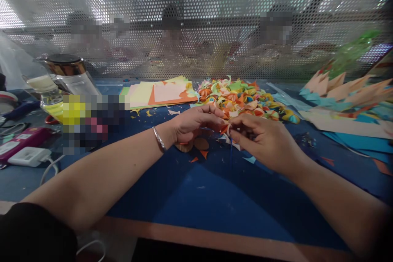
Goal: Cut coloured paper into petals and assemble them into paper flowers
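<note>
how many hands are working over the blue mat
2. The left hand and the right hand meet at mid-table over the blue mat, pinching a small orange paper piece between them, just in front of the pile of folded papers. No other hands are clearly visible.

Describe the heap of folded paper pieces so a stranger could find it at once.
On the blue table mat, look just beyond the two hands. The multicoloured heap of small folded paper pieces lies there; unlike the flat stack of pastel paper sheets beside it, it is curled and jumbled.
</note>
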Motion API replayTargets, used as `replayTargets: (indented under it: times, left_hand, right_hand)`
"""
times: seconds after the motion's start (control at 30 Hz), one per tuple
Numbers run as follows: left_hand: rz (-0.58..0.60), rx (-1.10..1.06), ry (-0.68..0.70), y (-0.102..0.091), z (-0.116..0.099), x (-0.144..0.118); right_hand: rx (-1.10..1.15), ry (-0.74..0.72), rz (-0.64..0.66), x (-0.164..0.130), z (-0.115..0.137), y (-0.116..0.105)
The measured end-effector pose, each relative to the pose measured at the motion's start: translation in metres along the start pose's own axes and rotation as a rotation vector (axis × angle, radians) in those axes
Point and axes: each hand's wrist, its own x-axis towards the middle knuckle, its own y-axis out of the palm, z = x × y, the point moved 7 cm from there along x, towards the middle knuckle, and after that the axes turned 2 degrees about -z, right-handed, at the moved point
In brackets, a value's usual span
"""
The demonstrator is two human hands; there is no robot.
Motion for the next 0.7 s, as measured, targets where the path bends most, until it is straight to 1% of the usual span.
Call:
replayTargets:
  times: [0.17,0.37,0.5,0.7]
  left_hand:
    - [0.025,0.019,0.014,0.0042,-0.0034,-0.0034]
    - [0.040,-0.014,-0.036,0.0030,-0.0007,-0.0022]
    - [0.001,-0.033,-0.058,-0.0001,0.0030,-0.0002]
    - [-0.046,0.042,-0.020,0.0020,0.0004,-0.0023]
  right_hand:
    - [0.026,0.007,0.000,-0.0004,0.0030,-0.0011]
    - [0.047,0.010,0.005,-0.0012,0.0051,-0.0014]
    - [0.020,-0.014,0.012,-0.0013,0.0066,-0.0018]
    - [-0.004,-0.043,0.018,-0.0001,0.0079,-0.0022]
